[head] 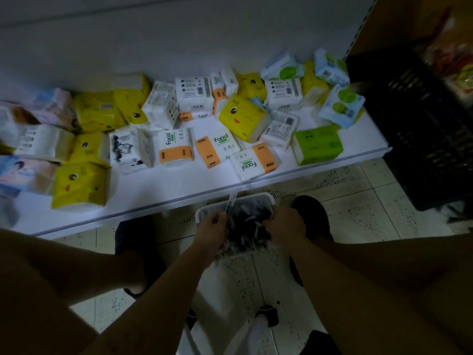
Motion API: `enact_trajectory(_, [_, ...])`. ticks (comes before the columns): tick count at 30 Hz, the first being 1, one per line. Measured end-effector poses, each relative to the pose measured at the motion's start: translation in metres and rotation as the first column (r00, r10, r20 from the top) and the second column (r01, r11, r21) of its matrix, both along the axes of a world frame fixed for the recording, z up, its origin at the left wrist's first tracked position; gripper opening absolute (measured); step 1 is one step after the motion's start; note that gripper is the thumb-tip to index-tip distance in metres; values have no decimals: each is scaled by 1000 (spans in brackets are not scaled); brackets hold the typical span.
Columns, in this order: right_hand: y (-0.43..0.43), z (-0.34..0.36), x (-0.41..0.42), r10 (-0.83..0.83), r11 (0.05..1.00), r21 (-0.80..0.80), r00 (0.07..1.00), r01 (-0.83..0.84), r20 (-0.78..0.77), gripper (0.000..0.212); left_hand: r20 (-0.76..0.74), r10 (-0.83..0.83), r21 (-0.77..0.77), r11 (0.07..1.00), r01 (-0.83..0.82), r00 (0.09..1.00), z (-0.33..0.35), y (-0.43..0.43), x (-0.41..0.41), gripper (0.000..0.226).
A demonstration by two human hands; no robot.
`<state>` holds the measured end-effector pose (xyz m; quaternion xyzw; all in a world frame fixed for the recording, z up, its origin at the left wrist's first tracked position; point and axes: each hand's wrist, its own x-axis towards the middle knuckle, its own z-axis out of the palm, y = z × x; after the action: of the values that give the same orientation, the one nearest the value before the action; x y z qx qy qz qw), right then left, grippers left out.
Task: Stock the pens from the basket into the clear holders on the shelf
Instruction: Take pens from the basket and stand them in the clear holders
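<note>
Currently at the pickup step: the left hand [213,226] has its fingers pinched on one pen [231,203] over the white basket [256,197], near, just below the shelf [179,187] edge. The right hand [284,222] digs into the loose pens [245,228]; whether it grasps any cannot be told. Next move probably calls for lifting to the clear holders, which are not in view.

You face a low white shelf board [158,198] backed by a plain white wall panel [128,34] and strewn with soft tissue packs [243,119]. Under you is a pale speckled tile floor [358,201]. A black plastic crate [422,124] stands at the right. The light is dim.
</note>
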<state>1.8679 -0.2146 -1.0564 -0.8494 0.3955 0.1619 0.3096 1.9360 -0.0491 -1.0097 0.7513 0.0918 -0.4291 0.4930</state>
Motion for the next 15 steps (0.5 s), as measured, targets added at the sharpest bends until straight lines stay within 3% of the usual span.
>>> enact_trajectory(3, [-3, 11, -5, -196, 976, 97, 980, 193, 23, 34, 69, -42, -10, 999, 43, 997, 6, 7, 0, 28])
enact_trajectory(5, [-2, 19, -8, -281, 942, 194, 960, 273, 14, 29, 71, -47, -32, 998, 49, 996, 11, 12, 1, 28])
enact_trajectory(9, [10, 51, -13, -434, 787, 467, 900, 403, -45, 21, 69, -72, -54, 996, 76, 995, 33, 17, 2, 34])
enact_trajectory(12, [29, 80, -17, -486, 630, 663, 871, 405, -70, 17, 137, -24, -64, 997, 33, 990, 43, 21, 1, 27])
enact_trajectory(15, [43, 103, -14, -494, 614, 719, 869, 324, 30, 13, 254, -28, -133, 989, 63, 967, 59, 24, -3, 31])
